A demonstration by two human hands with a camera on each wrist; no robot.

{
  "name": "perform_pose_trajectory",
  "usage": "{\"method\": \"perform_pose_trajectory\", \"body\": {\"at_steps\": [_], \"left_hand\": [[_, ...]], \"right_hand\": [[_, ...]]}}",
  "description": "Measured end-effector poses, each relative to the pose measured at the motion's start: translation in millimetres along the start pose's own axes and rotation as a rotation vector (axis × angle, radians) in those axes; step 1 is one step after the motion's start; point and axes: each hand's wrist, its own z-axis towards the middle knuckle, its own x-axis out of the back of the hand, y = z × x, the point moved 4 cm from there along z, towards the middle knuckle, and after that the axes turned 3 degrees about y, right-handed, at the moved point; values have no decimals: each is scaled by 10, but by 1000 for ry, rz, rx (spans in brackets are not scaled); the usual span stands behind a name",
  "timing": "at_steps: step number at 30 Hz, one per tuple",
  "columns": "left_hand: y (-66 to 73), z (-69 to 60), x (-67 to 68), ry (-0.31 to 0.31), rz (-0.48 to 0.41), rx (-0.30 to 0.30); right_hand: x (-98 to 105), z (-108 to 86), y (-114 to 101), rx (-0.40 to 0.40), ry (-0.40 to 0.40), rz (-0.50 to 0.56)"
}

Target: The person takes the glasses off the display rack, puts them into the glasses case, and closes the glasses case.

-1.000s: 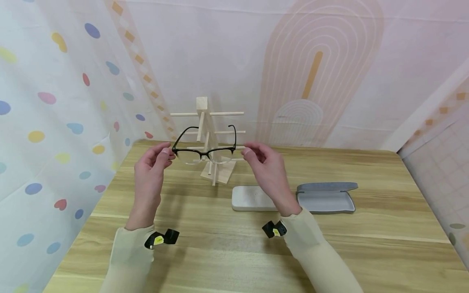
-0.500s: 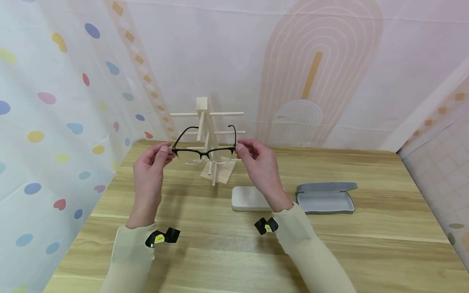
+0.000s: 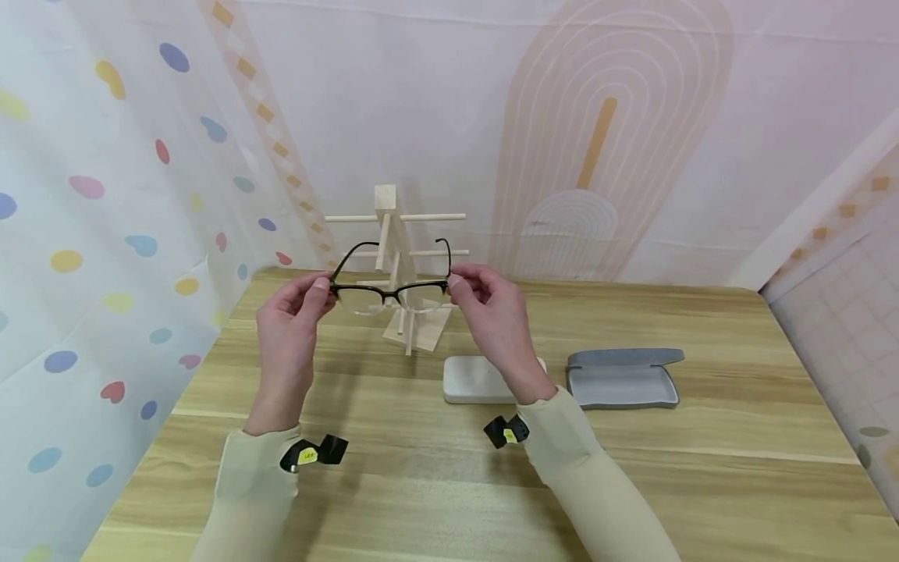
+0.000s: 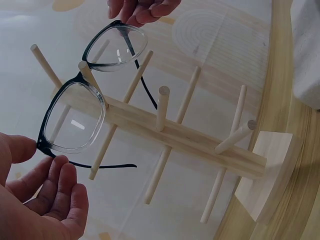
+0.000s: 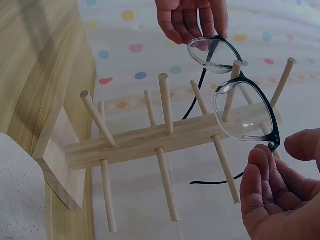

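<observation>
Pinching the black-and-clear glasses at opposite outer corners, thumb against fingers, are the left hand and right hand. The glasses are before the wooden stand, temples unfolded, bridge by a peg; whether they touch, I cannot tell. On the table lie a white case, partly hidden by the right hand, and an open grey case.

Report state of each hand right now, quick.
Left hand: closed, holding one end of the glasses.
Right hand: closed, holding their other end.
</observation>
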Motion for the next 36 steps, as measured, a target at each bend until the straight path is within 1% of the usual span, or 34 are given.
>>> {"method": "perform_pose_trajectory", "body": {"at_steps": [4,9,15,20,26,32,36], "left_hand": [[1,7,0,7,-44,6],[2,15,-4,13,-76,12],[2,8,1,35,-119,16],[20,-2,-4,27,-131,-2],[28,-23,-3,17,-135,-14],[47,-68,-3,7,-132,4],[57,-106,-3,1,-168,23]], "right_hand": [[-9,12,-4,-3,0,-1],[-8,20,-17,3,-1,13],[-3,19,-21,15,-4,20],[15,19,-19,28,5,5],[37,7,-4,12,1,2],[66,-9,0,-3,-4,28],[92,-24,3,-10,-15,54]]}}
